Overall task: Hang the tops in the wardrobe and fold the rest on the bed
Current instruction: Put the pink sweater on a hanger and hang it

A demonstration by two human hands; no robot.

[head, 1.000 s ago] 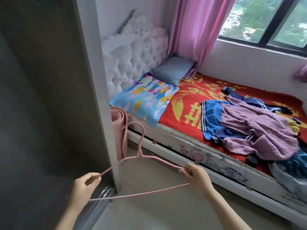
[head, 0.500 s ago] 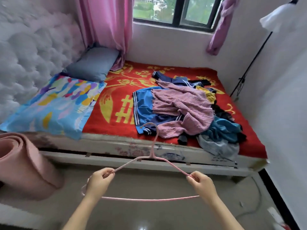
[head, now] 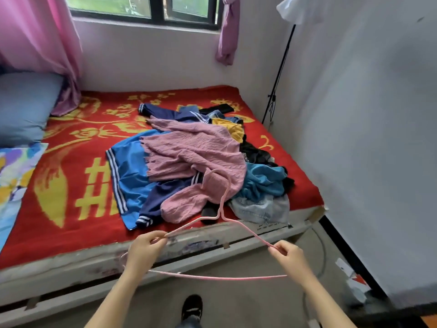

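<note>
Pinching pink hanger (head: 221, 216) ends: left hand (head: 145, 247), right hand (head: 289, 255).

Blue white-striped garment (head: 128, 171) lay partly hidden under pink knitted sweater (head: 189, 152); black garment (head: 255, 155) right of sweater mostly buried, type unreadable.

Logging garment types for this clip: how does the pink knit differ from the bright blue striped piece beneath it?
The pink knit is ribbed and one colour; the bright blue piece is smooth, with white stripes along its edge. The pink knit lies crumpled on top; the bright blue piece lies under it, spread flatter on the red blanket. Both lie on the bed, untouched.
</note>
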